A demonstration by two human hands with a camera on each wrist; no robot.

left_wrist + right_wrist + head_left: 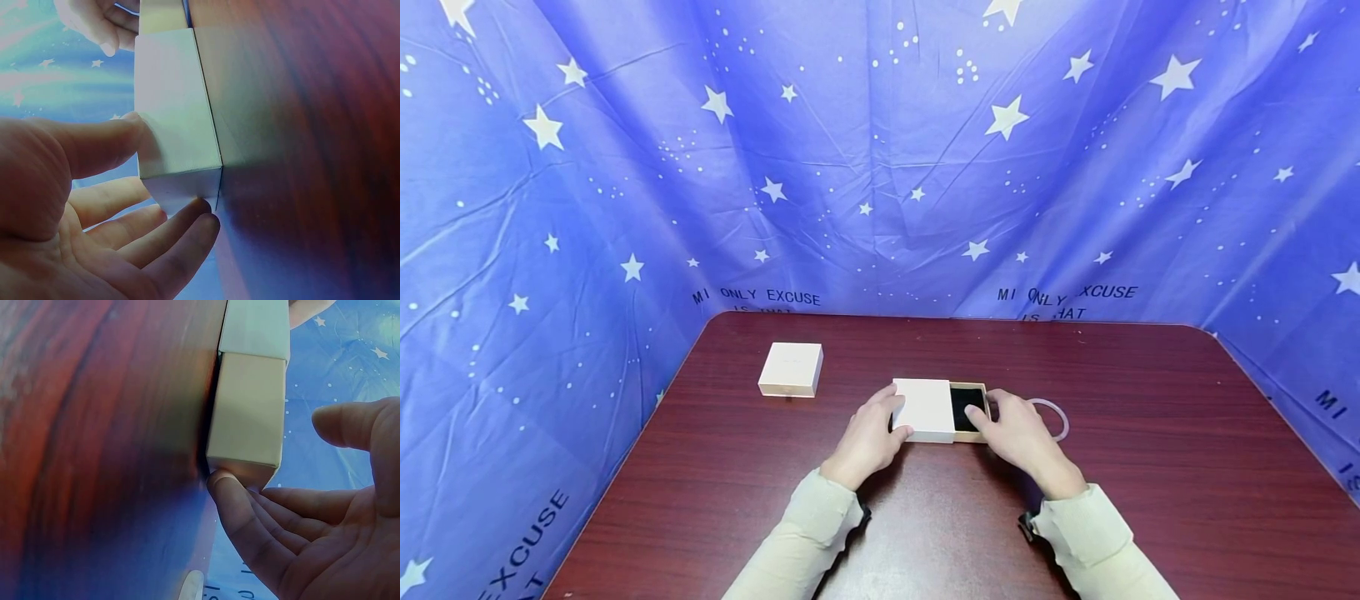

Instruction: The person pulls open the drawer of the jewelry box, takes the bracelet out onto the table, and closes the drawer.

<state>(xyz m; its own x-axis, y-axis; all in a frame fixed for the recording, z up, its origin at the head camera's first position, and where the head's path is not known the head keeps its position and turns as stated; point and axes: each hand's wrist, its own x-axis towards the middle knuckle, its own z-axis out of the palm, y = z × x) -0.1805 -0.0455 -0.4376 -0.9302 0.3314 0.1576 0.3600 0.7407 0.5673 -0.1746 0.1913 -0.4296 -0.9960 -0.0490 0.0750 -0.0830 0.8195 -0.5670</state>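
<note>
While the left hand [867, 433] grips the white sleeve [923, 408] on the table [925, 533] — long axis left-to-right — its tray [967, 437] protrudes rightward, end touched by the right hand's [1021, 429] ungripping fingers.

Both forearms reach in from the near side of the white box [923, 408], the left forearm [790, 546] angling toward its left end and the right forearm [1116, 554] toward its right end. The left hand [867, 435] grips the box's left end, thumb set against the near edge, fingers spread round the end face. The right hand [1024, 432] sits at the box's right end, fingertips against the end face; its thumb stretches out above the box, apart from the fingers. Pale sleeves [1090, 525] reach the wrists [1063, 482] on the near side of the box.
</note>
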